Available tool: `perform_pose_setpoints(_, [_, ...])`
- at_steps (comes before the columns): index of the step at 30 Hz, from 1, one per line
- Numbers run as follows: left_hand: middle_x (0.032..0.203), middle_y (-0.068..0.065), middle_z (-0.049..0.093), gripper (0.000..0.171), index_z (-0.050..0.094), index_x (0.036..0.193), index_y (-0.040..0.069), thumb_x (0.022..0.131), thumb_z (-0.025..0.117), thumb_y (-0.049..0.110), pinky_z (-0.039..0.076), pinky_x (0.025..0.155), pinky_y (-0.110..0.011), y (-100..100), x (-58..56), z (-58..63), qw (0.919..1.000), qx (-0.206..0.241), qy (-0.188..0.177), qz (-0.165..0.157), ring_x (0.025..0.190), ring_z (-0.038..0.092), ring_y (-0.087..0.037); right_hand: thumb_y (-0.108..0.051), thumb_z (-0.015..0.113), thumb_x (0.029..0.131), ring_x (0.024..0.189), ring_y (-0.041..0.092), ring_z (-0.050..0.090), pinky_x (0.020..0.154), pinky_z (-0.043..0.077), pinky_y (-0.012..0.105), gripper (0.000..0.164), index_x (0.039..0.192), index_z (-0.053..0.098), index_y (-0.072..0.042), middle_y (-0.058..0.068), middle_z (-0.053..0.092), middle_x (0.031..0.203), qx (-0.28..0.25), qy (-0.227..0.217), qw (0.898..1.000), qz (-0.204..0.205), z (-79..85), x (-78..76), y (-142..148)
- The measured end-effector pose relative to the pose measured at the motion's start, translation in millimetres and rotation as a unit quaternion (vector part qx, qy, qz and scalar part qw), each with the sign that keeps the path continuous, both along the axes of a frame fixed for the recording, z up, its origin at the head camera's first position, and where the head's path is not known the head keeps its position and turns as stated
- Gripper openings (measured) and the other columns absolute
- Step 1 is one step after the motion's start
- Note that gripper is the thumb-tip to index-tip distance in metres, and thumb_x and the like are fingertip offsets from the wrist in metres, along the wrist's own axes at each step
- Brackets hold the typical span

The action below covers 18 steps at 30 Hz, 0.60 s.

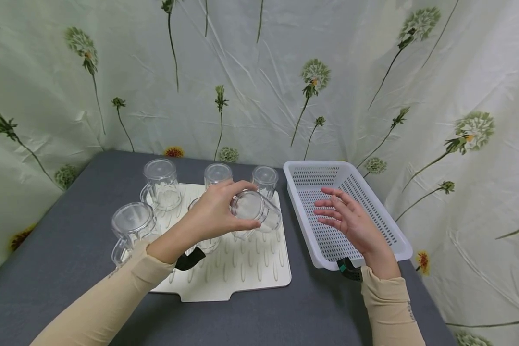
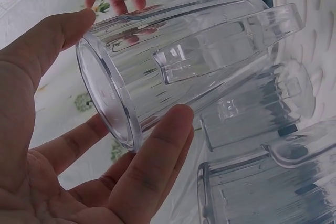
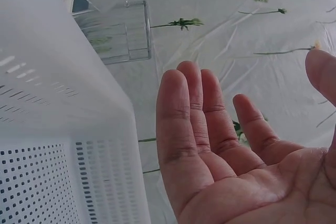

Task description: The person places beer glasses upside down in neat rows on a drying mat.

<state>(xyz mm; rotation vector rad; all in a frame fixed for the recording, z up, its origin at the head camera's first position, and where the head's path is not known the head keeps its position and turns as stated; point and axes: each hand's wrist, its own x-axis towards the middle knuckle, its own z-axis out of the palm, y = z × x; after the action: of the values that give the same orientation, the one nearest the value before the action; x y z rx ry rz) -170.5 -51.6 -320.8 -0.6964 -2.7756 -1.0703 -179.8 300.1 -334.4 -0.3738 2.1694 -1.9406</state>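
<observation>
A clear glass mug point(image 2: 173, 66) is held tilted above the cream drying mat point(image 1: 251, 269), its base end between the thumb and fingers of my left hand point(image 1: 212, 211). In the left wrist view its handle point(image 2: 220, 45) faces the camera. My right hand point(image 1: 354, 221) hovers over the white perforated basket point(image 1: 298, 211), palm turned left, fingers extended and holding nothing. Other clear mugs stand upside down: one at the back left point(image 1: 162, 185), another at the front left point(image 1: 134, 223), and more at the back of the mat. My left hand partly hides some of them.
A dark grey cloth point(image 1: 91, 192) covers the table. Behind it and on both sides hangs a pale curtain point(image 1: 259, 72) with a dandelion print. The basket stands to the right of the mat, its rim rising above the table.
</observation>
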Motion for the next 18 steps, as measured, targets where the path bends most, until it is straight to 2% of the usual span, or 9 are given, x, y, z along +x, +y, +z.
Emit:
perform_pose_setpoints(8, [0.105,-0.001,0.065,0.072,0.067,0.141,0.027,0.078,0.095,0.049,0.055,0.076,-0.037,1.3,-1.6,-2.6,0.9997,-0.016,-0.018,0.001,0.096,0.062,-0.02,-0.022,0.047,0.117,0.114,0.013,0.074,0.097,0.063,0.026,0.028,0.143,0.055,-0.021,-0.006,0.074,0.123,-0.001,0.007,1.0,0.007,1.8,3.5,1.1])
perform_pose_setpoints(18, [0.109,-0.004,0.07,0.073,0.067,0.141,0.024,0.078,0.094,0.05,0.057,0.082,-0.043,8.7,-5.6,-1.8,0.9986,-0.039,-0.037,0.0,0.101,0.063,-0.022,-0.021,0.044,0.117,0.114,0.011,0.074,0.097,0.063,0.026,0.029,0.145,0.054,-0.022,-0.004,0.072,0.126,0.007,0.013,1.0,0.011,-0.6,1.2,8.3])
